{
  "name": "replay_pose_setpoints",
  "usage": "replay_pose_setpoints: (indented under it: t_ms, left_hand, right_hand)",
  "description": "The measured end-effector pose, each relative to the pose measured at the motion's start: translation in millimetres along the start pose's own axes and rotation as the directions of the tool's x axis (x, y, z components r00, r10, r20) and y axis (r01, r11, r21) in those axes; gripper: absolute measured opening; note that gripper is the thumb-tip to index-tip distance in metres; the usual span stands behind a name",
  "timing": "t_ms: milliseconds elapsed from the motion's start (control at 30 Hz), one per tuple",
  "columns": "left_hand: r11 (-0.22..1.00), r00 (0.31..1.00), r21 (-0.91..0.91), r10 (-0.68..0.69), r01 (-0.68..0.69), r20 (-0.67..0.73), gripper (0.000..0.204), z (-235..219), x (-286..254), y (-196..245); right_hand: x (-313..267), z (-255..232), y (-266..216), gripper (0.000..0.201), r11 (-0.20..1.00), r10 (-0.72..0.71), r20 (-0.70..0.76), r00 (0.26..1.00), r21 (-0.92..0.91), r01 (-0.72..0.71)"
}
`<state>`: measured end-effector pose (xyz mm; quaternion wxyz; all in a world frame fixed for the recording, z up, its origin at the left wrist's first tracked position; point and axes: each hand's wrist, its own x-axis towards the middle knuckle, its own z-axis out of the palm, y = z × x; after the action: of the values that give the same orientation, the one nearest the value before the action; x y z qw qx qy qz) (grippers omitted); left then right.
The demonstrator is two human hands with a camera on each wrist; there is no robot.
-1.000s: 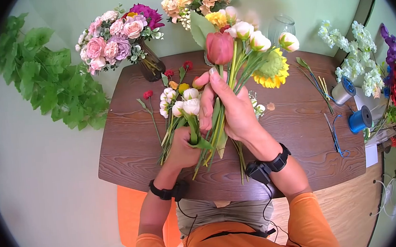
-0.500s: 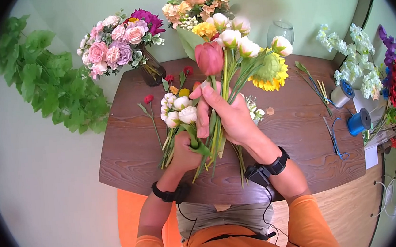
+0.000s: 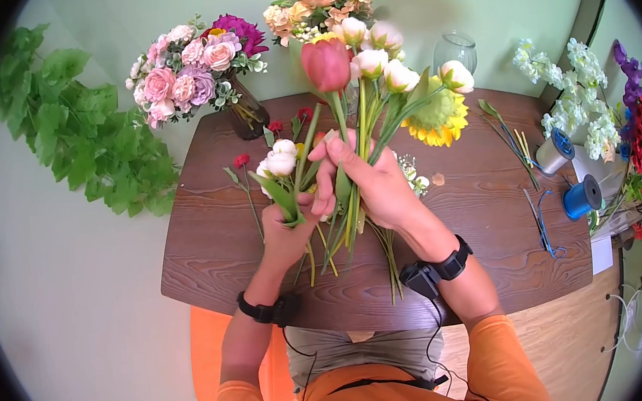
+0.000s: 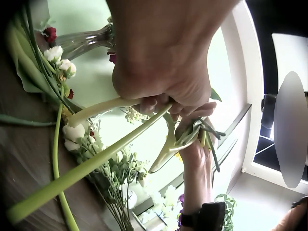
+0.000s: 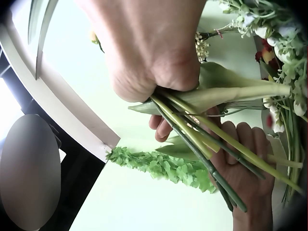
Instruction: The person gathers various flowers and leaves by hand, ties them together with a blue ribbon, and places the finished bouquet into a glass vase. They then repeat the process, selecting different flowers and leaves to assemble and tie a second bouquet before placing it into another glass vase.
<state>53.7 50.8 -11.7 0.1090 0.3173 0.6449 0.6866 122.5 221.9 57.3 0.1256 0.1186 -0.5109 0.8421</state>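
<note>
Bunched flowers (image 3: 400, 79) stand heads-up in the right hand (image 3: 385, 191), whose thumb and fingers close round the stems. Above that grip, a red tulip (image 3: 326, 65) leans to the left, white buds (image 3: 369, 64) fill the middle, and a yellow sunflower (image 3: 440, 117) faces outward on the right. Cut stem ends poke out below the palm.

Just beside it, the left hand (image 3: 285, 230) pinches a leafy stem (image 3: 308, 152), thick and green, with its broad leaf (image 3: 279, 196) over the knuckles. Whether the two hands touch is hard to tell.

Beyond the left hand, white flowers (image 3: 279, 160) lie on the desk (image 3: 483, 221), with a small red flower (image 3: 241, 161) to their left. Loose stems (image 3: 389, 259) lie beside the right wrist, on its left. Well to the right of the right hand are a silver spool (image 3: 557, 153), a blue spool (image 3: 582, 196) and some blue cord (image 3: 543, 227). Farther off, past the left hand, pink and purple blooms (image 3: 191, 70) fill a dark glass vase (image 3: 247, 119).
</note>
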Motion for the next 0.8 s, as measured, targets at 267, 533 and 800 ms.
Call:
replay_pose_setpoints:
  t_ms: [267, 533, 800]
  left_hand:
    - [0.99, 0.986, -0.142, -0.019, -0.005, -0.166, 0.018, -2, 0, 9]
    - [0.989, 0.981, -0.137, 0.028, -0.055, -0.192, 0.019, 20, -1, 30]
    - [0.993, 0.997, 0.1, 0.07, -0.066, -0.036, 0.018, 27, -2, 23]
  right_hand:
    - [0, 3, 1, 0.04, 0.93, -0.042, -0.18, 0.983, -0.365, -0.027]
    - [-1, 2, 20, 0.035, 0.997, -0.075, -0.259, 0.963, -0.013, 0.074]
    - [0, 11, 16, 0.024, 0.978, -0.086, -0.39, 0.917, -0.209, 0.002]
